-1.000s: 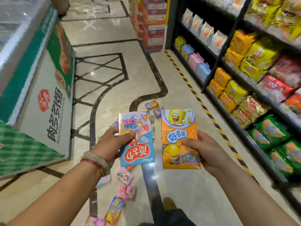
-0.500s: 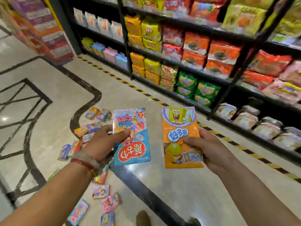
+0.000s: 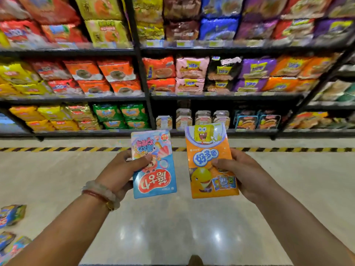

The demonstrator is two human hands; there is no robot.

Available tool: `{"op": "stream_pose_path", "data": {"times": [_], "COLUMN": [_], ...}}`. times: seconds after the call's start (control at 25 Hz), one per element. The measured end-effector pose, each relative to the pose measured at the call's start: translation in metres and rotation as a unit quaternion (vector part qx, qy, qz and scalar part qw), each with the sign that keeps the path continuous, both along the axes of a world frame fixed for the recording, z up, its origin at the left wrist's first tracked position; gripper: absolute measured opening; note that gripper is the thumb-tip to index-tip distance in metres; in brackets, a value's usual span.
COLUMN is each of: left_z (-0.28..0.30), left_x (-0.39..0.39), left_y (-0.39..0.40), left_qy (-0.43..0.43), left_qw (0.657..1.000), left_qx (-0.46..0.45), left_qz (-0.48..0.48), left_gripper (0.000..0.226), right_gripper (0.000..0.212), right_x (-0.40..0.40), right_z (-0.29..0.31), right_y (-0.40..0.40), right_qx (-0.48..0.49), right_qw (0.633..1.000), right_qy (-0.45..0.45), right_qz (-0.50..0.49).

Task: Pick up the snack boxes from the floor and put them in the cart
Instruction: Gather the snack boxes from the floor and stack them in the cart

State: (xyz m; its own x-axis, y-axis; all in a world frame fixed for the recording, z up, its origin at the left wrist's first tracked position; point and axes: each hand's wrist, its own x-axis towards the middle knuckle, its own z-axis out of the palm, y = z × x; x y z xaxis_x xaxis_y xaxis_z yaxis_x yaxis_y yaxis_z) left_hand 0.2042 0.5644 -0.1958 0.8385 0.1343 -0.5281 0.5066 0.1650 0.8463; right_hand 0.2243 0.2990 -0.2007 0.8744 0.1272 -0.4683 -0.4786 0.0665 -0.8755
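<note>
- Blue snack box [image 3: 154,166]: held upright in front of the body, its printed face toward the camera with the lettering upside down; its left edge is pinched by the left hand [image 3: 120,172], the thumb lying across the front face and the remaining fingers hidden behind the box, so how those fingers lie cannot be told
- Orange snack box [image 3: 210,162]: held upright just to the right of the blue one, the two boxes apart and not touching; a cartoon sponge figure is printed at its top; its right edge is pinched by the right hand [image 3: 241,172], the thumb pressed on the front face near the middle and the other fingers wrapped behind, out of sight
- Both boxes are off the floor, each projecting above its thumb and hanging below it
- Bracelets [image 3: 101,193]: a pale beaded band and a thin red band on the left wrist, below the left fingers
- Loose snack boxes [image 3: 12,215]: several lie on the floor well to the left of and below the left hand, at the frame's lower left edge; blurred
- Floor [image 3: 172,227]: pale, glossy, with light reflections below both hands
- Hazard tape [image 3: 57,149]: a yellow-and-black striped line on the floor, passing behind the fingers of both hands
- Shelving [image 3: 142,73]: dark racks beyond the fingertips, filled with coloured packets, blurred; cup containers [image 3: 202,117] sit on the lowest shelf, just above the boxes' upper edges
</note>
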Motion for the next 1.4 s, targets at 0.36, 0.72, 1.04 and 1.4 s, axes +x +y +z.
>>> {"op": "stream_pose_path", "data": {"times": [0.36,0.72,1.04,1.4], "left_z": [-0.001,0.001,0.006,-0.001], "left_x": [0.123,0.235,0.241,0.184], "left_y": [-0.194,-0.400,-0.563,-0.757], "left_qy": [0.012,0.021,0.020,0.024], "left_qw": [0.968,0.862,0.752,0.689], "left_qx": [-0.012,-0.009,-0.011,0.004], "left_qz": [-0.249,-0.507,-0.658,-0.724], "left_gripper": [0.056,0.058,0.051,0.069], "right_gripper": [0.041,0.038,0.051,0.035], "right_x": [-0.008,-0.001,-0.038,-0.098], "right_z": [-0.002,0.004,0.005,-0.001], "right_y": [-0.174,-0.285,-0.348,-0.498], "right_qx": [0.014,0.045,0.048,0.043], "right_qw": [0.972,0.878,0.779,0.713], "right_qy": [-0.003,0.000,-0.012,-0.034], "right_qz": [-0.234,-0.477,-0.625,-0.699]}}
